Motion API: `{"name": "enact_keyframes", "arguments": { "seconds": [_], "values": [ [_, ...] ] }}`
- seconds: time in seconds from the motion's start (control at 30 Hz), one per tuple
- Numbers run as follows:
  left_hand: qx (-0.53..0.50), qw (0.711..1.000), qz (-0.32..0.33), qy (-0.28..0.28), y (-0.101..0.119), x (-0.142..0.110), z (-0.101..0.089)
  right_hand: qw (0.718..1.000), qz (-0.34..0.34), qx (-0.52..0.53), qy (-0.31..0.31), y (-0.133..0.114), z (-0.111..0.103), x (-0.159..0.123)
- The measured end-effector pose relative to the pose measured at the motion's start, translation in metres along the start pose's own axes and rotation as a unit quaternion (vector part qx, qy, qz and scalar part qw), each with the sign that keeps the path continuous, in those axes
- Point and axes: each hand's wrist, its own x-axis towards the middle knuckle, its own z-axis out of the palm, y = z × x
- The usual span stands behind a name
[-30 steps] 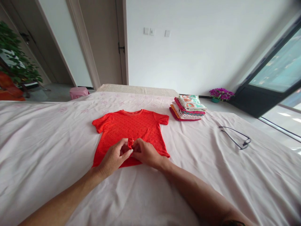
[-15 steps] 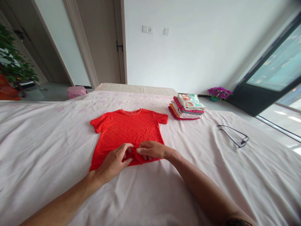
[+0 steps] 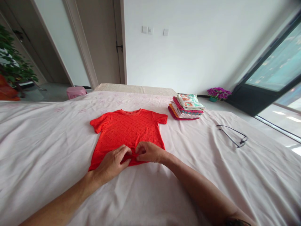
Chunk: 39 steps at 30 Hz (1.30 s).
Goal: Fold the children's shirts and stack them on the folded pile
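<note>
A red short-sleeved T-shirt (image 3: 127,128) with a fine perforated pattern lies spread on the bed sheet, its neckline facing away from me. Near the middle of the lower hem, my left hand (image 3: 114,160) has its curled fingers and thumb on the fabric. Just beside it, my right hand (image 3: 149,152) pinches the cloth, thumb towards the left hand. Between the two hands the fabric is bunched up a little. The exact fingertip contact is partly hidden.
A pale pink sheet (image 3: 199,166) with wrinkles covers the bed. To the right of the shirt stands a stack of folded clothes (image 3: 187,108). Black-framed glasses (image 3: 242,142) lie farther right. Beyond the bed are a pink stool (image 3: 76,91) and purple flowers (image 3: 218,93).
My right hand's fingers have curled in more tightly on the hem, and its thumb has dropped slightly. My left hand has barely moved. The shirt stays in place.
</note>
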Motion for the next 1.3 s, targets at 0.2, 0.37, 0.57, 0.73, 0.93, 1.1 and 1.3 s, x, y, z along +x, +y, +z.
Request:
{"name": "enact_keyframes", "arguments": {
  "seconds": [0.2, 0.37, 0.57, 0.73, 0.93, 1.1, 1.3],
  "values": [
    [0.000, 1.000, 0.004, -0.003, 0.003, 0.001, -0.002, 0.999, 0.018, -0.041, 0.025, -0.011, 0.002, 0.000],
    [0.006, 1.000, 0.009, 0.012, 0.003, 0.001, -0.001, 0.973, 0.046, -0.216, 0.065, -0.019, 0.004, -0.003],
    [-0.016, 1.000, -0.006, 0.020, 0.000, 0.001, 0.002, 0.952, 0.056, -0.290, 0.082, -0.023, 0.017, -0.004],
    [-0.018, 1.000, -0.013, 0.010, -0.001, 0.000, 0.003, 0.968, 0.066, -0.229, 0.082, -0.024, 0.017, -0.005],
    [0.014, 1.000, 0.021, -0.011, 0.000, 0.000, 0.000, 0.986, 0.027, -0.131, 0.095, -0.010, 0.004, -0.001],
    [0.067, 0.996, 0.059, -0.031, 0.001, -0.001, -0.003, 0.983, 0.009, -0.163, 0.082, 0.002, -0.006, -0.003],
    [0.123, 0.985, 0.116, -0.039, -0.001, -0.002, -0.002, 0.963, 0.042, -0.264, 0.035, 0.000, -0.029, -0.015]
  ]
}}
